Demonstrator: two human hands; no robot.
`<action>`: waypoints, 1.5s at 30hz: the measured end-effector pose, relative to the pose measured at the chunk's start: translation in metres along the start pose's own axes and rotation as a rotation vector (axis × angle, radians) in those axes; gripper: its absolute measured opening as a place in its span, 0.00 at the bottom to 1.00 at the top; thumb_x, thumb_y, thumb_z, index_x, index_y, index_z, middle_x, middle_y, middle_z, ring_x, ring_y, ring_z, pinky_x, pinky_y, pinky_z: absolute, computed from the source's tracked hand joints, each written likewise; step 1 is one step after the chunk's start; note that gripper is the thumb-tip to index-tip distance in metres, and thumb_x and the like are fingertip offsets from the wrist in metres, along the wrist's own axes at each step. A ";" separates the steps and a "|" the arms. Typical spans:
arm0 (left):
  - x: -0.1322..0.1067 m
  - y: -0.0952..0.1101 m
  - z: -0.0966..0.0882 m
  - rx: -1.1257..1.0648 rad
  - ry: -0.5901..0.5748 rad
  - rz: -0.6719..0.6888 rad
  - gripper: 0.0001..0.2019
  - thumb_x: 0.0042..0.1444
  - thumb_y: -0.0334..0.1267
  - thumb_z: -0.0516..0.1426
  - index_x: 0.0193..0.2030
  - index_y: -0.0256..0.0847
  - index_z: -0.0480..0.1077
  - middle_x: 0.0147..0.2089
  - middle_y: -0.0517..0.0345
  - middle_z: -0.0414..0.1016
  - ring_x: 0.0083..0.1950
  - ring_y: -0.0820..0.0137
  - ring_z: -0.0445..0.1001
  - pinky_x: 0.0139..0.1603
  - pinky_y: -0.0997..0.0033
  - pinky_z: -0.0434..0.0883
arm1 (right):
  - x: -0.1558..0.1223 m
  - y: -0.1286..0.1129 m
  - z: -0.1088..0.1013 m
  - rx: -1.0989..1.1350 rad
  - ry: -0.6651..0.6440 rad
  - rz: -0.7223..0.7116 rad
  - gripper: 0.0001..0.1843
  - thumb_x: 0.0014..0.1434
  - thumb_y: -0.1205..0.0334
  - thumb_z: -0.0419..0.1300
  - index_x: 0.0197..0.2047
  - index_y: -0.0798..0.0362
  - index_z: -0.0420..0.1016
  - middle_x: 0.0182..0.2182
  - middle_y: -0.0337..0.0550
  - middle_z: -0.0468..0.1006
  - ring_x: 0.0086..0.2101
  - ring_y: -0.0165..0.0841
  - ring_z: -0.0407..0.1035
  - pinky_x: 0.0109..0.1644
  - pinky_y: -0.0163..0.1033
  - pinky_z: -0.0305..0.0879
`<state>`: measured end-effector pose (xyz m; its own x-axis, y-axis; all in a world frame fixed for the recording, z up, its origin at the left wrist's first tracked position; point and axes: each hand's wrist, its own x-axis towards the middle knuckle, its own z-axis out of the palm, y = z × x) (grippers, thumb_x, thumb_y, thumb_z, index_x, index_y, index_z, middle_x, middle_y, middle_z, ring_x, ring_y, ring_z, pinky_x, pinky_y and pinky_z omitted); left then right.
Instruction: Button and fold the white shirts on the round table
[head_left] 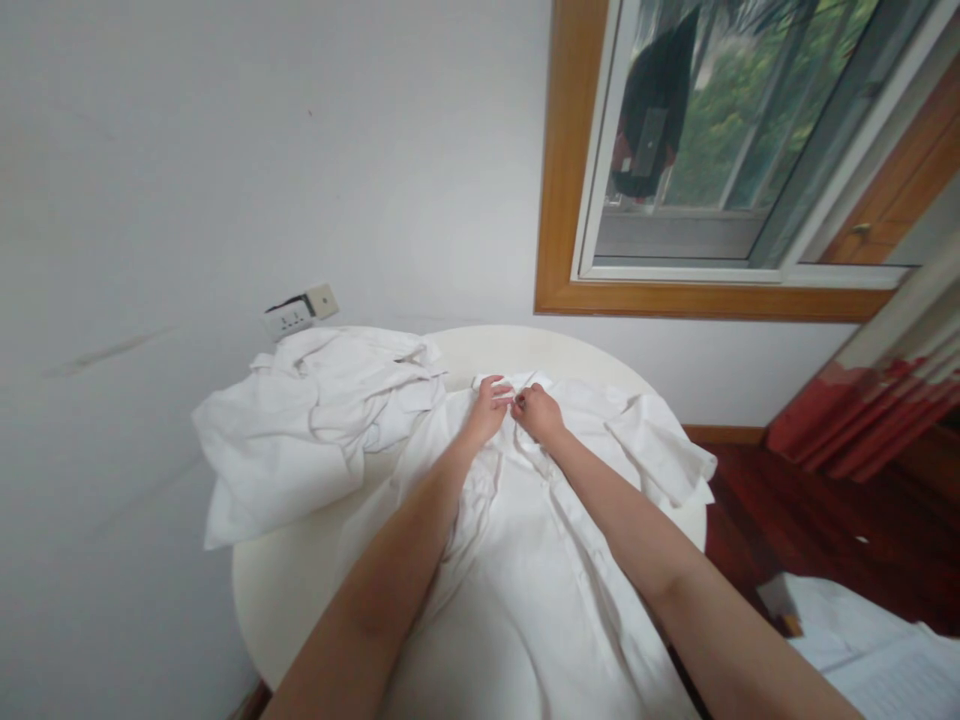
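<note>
A white button-front shirt (517,590) lies spread over the round white table (289,580), its open front running toward me between my arms. Up by the collar, my left hand (489,408) pinches one front edge with thumb and fingertips, the other fingers loosely bent. Close beside it, my right hand (538,412) has its fingers curled and pressed together on the opposite edge. The fingertips of both hands nearly meet, and whatever small part lies between them is hidden. One sleeve (667,455) of the shirt stretches out to the right.
A heap of crumpled white clothes (315,420) sits on the table's left side, overhanging its edge. Behind are a wall socket (289,318) and a wood-framed window (574,298). At right hang red and cream curtains (862,400); white papers or cloth (862,640) lie below.
</note>
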<state>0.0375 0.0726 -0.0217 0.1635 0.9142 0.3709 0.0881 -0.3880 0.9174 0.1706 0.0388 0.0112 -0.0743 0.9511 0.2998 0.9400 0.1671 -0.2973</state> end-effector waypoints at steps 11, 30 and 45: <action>-0.012 0.020 -0.008 0.736 0.020 0.220 0.12 0.49 0.21 0.50 0.34 0.39 0.67 0.37 0.54 0.69 0.43 0.67 0.69 0.49 0.64 0.70 | 0.011 0.024 0.006 0.314 0.077 0.074 0.09 0.58 0.62 0.56 0.36 0.55 0.78 0.33 0.43 0.77 0.33 0.30 0.68 0.35 0.32 0.57; 0.007 0.017 0.011 1.140 -0.038 0.234 0.07 0.59 0.37 0.55 0.43 0.40 0.71 0.46 0.50 0.70 0.49 0.61 0.67 0.53 0.63 0.63 | 0.019 0.033 0.010 0.457 0.058 0.098 0.08 0.54 0.63 0.57 0.33 0.54 0.78 0.26 0.40 0.78 0.27 0.29 0.68 0.31 0.31 0.55; 0.008 0.020 0.014 1.191 -0.028 0.121 0.09 0.62 0.38 0.51 0.43 0.39 0.70 0.45 0.47 0.71 0.47 0.63 0.70 0.49 0.65 0.65 | 0.019 0.029 0.010 0.503 0.187 0.013 0.08 0.52 0.65 0.56 0.30 0.56 0.77 0.28 0.41 0.76 0.30 0.30 0.66 0.36 0.32 0.58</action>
<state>0.0546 0.0702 -0.0031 0.2533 0.8670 0.4291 0.9230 -0.3494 0.1611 0.1929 0.0647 -0.0007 0.0405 0.8991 0.4359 0.6613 0.3029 -0.6863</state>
